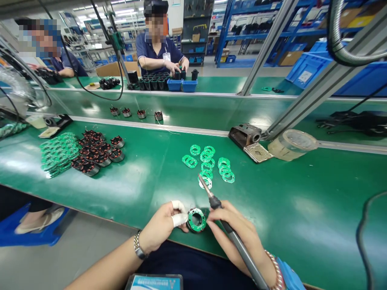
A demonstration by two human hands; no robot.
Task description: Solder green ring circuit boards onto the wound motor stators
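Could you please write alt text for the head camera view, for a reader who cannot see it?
A person's left hand and right hand pinch a round motor part topped by a green ring board at the near edge of a green workbench; the right hand also holds a soldering iron. Loose green ring boards lie beyond.

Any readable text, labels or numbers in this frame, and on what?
None can be read.
White badge on the co-worker's chest: too small.
White label on the blue bin: blurred.
Blue-and-white card at the bottom edge: print illegible.
Green ring boards: markings too fine.
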